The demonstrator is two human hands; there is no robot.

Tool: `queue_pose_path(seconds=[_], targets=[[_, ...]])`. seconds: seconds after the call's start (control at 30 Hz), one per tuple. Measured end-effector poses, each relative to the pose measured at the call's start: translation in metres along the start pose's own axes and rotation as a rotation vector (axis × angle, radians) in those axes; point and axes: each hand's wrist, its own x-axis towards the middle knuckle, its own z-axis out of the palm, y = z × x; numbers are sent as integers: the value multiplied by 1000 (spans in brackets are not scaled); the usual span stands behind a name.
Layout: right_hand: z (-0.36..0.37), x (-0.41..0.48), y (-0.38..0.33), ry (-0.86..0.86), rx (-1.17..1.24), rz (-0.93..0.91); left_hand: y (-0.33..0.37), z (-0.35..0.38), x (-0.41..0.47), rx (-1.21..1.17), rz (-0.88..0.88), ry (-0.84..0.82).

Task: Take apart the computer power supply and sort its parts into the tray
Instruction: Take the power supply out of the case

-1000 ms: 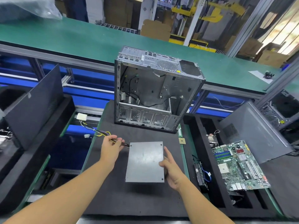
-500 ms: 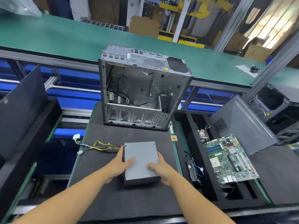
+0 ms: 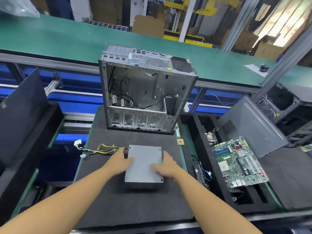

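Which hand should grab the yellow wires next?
Left, probably. The left hand rests on the left edge of the power supply, right where the yellow wires come out. The right hand is on its far side.

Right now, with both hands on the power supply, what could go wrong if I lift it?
The cable bundle trails left past the mat edge, so its connectors could snag when the power supply lifts. Your left hand and right hand only touch smooth metal; it might slip. Carrying it right toward the tray, it could knock the motherboard.
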Motion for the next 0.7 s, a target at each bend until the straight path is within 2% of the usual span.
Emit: queue_pose_path(seconds=[0.1,0.17,0.3,0.47,0.7], targets=[[-10,0,-19,235,-50,-257,7,-15,-4,-26,41,258],[-17,0,-39,240,-31,-420,12,-30,-9,-81,67,369],[-16,-4,-90,4,92,-467,23,-52,-27,-445,85,414],[24,-17,-138,-256,87,-554,2,-70,-47,-516,53,493],[113,-37,-174,-557,-94,-653,-98,-70,-109,-646,-209,712]])
